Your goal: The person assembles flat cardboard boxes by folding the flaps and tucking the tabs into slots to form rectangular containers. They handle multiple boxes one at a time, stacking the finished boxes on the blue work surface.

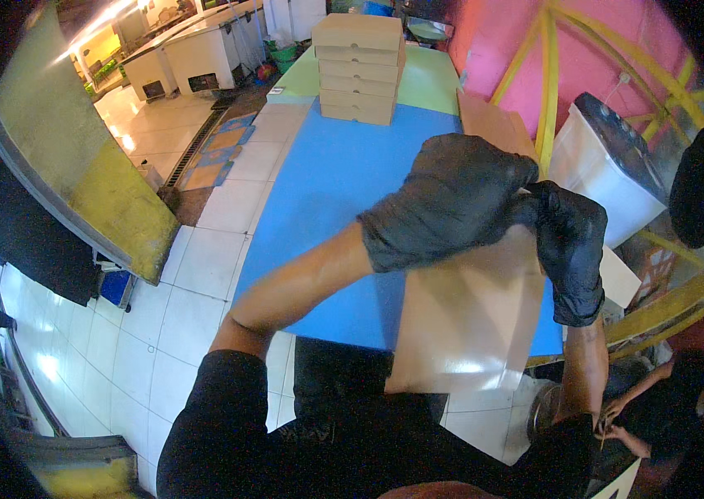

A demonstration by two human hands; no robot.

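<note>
Flat brown card gripped at its top edge by both gloved hands

The fingers (pixel 526 195) of both black gloves are pinched shut on the upper end of the cardboard sheet (pixel 468 316), right of frame centre. From left hand (pixel 443 204) and right hand (pixel 568 241) its long axis hangs down-frame over the blue desk (pixel 319 200); stacked boxes (pixel 359 71) sit well apart, top centre.

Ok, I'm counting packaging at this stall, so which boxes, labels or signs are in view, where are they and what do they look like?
Stack of flat boxes: far end of the blue table, plain tan cardboard, lids closed.
Flat cardboard sheet: near table edge, tan, glossy, gripped at its top by the left hand and right hand, both in black gloves.
Another cardboard piece: beyond the hands, tan, partly hidden.
No labels, signs or screens show clearly.
</note>
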